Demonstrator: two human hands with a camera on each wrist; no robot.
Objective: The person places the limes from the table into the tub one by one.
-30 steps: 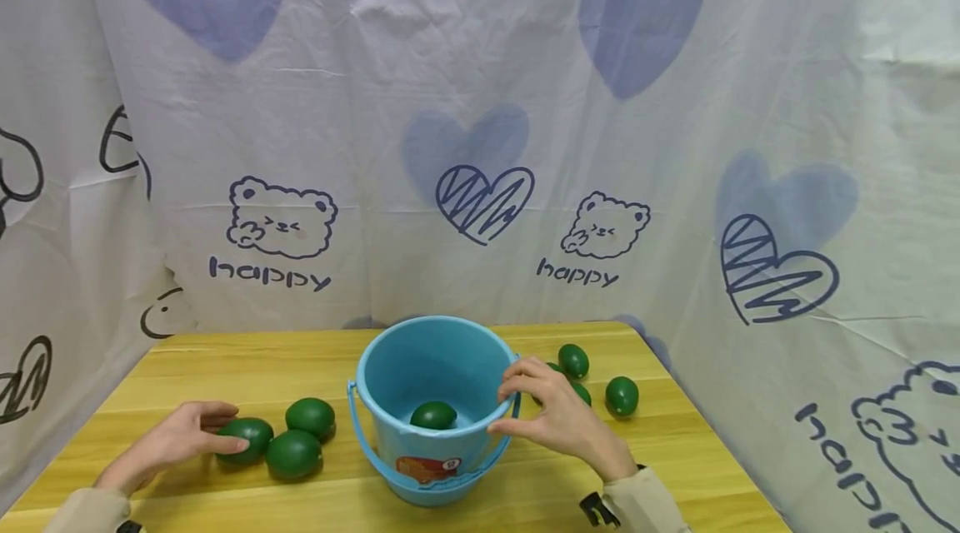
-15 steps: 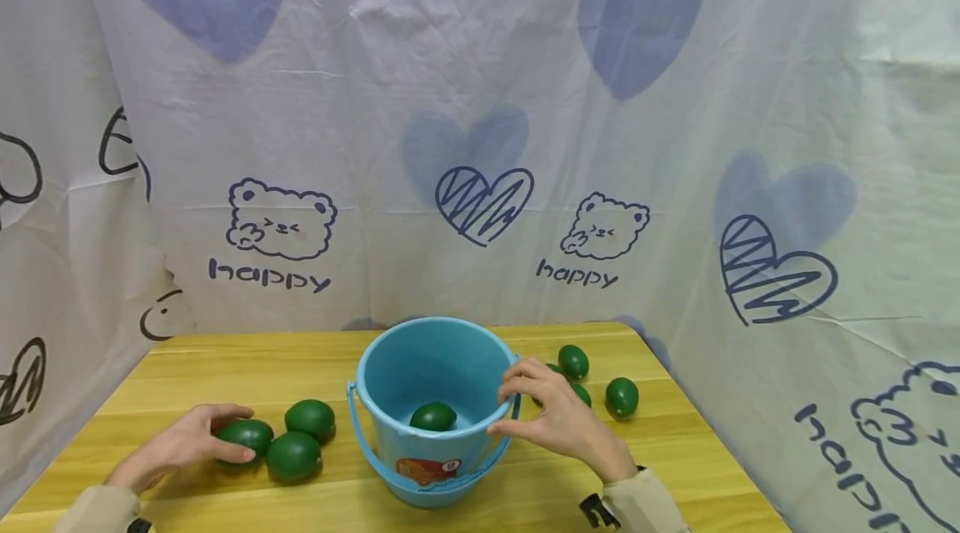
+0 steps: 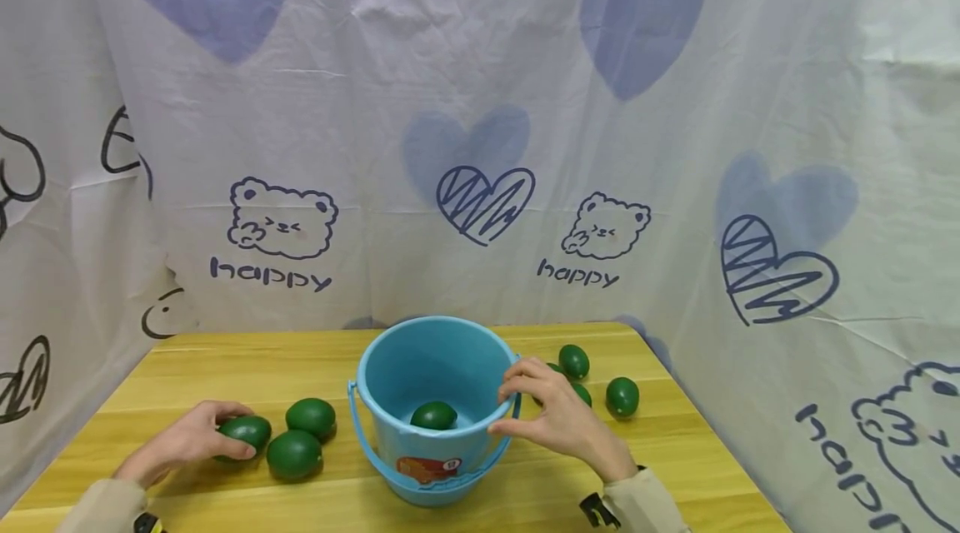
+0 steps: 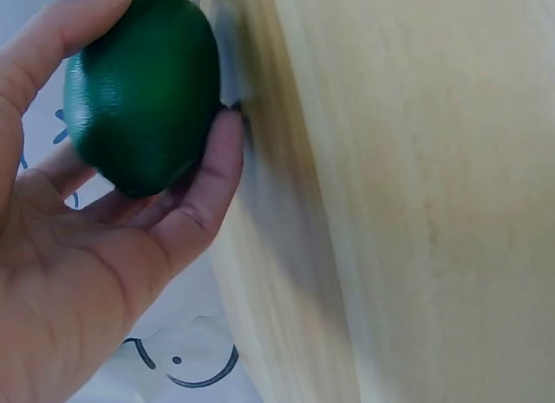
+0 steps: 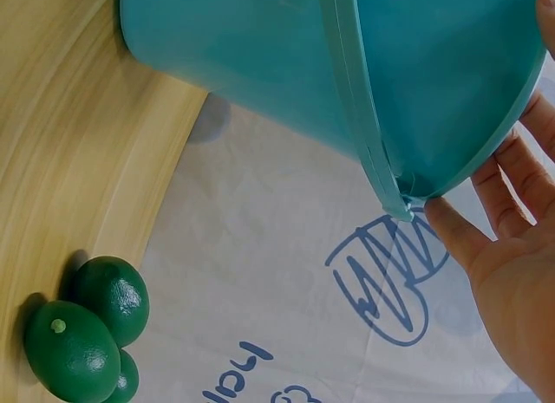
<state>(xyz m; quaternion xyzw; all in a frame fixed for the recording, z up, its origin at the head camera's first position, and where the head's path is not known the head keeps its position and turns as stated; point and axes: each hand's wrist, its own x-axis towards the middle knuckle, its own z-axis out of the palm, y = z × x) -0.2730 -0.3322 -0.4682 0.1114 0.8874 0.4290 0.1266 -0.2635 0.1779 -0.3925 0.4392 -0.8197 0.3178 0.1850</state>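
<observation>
On the left of the table, my left hand point(image 3: 187, 441) holds a dark green oval fruit point(image 4: 147, 95), thumb on one side and fingers curled round the other. Two similar green fruits, one in front point(image 3: 294, 455) and one behind point(image 3: 311, 418), lie just right of it. My right hand point(image 3: 558, 416) grips the rim of a light blue plastic bucket point(image 3: 397, 433) on its right side, with the fingertips along the edge in the right wrist view. The bucket stands upright with its handle hanging down in front. Inside, one green fruit point(image 3: 433, 415) lies on the bottom.
Several smaller green fruits point(image 3: 622, 396) lie on the wooden table point(image 3: 675, 466) right of the bucket, some partly hidden behind my right hand. A printed white cloth point(image 3: 465, 58) with hearts and bears hangs behind and on both sides of the table.
My left hand has moved slightly right and its fingers have come further round the fruit, which has shifted a little away from the front one. The right hand and bucket have stayed put.
</observation>
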